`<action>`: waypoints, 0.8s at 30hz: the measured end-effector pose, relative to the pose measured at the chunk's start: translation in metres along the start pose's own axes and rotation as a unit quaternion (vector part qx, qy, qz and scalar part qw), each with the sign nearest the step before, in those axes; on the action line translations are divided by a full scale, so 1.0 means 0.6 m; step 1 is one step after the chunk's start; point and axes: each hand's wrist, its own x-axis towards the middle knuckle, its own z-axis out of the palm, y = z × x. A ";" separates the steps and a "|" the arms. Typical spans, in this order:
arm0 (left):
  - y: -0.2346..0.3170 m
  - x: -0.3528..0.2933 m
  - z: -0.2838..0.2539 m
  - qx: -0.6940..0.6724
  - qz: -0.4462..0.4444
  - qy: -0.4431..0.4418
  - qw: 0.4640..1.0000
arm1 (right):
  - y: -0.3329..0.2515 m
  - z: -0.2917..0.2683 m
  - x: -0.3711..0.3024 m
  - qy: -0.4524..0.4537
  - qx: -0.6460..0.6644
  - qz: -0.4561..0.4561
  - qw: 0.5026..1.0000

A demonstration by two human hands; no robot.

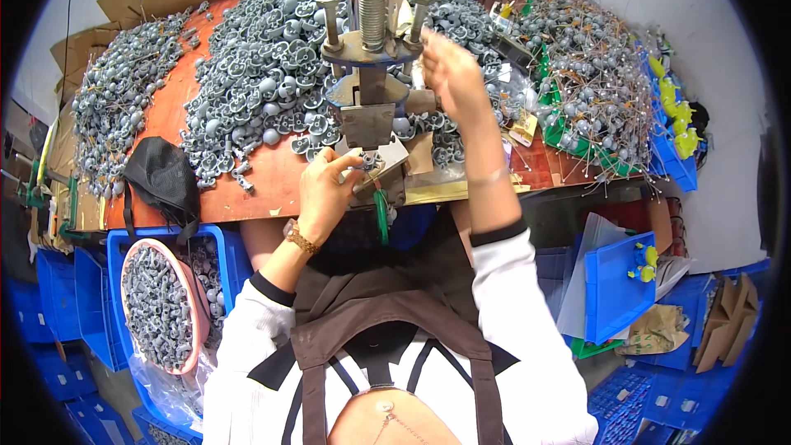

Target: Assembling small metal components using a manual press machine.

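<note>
In front of me stands a metal hand press (368,115) with a thick vertical screw and two bolts on its top plate. My left hand (324,195) is at the foot of the press, its thumb and fingers pinched on a small grey plastic part (368,160) under the ram. The part is mostly covered by the fingertips. My right hand (455,78) is raised at the right side of the press, close to the right bolt. Motion smears its fingers, and whether they touch anything is unclear.
Grey plastic parts (264,74) lie heaped behind the press on the red table (255,189). Wired grey pieces (593,74) are piled at right, more at far left. A black mesh cap (162,177) lies at the left edge. Below it, a pink basin (196,321) stands in a blue crate (239,251).
</note>
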 end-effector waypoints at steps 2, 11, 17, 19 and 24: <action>0.013 -0.002 0.002 0.035 -0.021 0.010 0.999 | -0.023 0.045 0.017 -0.003 -0.168 -0.061 0.984; 0.017 -0.011 -0.006 0.129 -0.001 0.024 0.991 | -0.014 0.057 -0.199 -0.124 -0.492 -0.444 0.739; 0.045 -0.042 -0.042 -0.072 0.037 -0.048 0.996 | -0.060 -0.162 -0.048 0.062 -0.724 -0.114 0.678; 0.064 -0.069 -0.064 -0.183 -0.026 -0.125 0.975 | -0.046 -0.250 -0.029 0.067 -0.825 0.007 0.560; 0.026 -0.137 -0.155 -0.295 -0.199 -0.284 0.891 | -0.103 -0.222 0.007 0.147 -0.584 0.000 0.799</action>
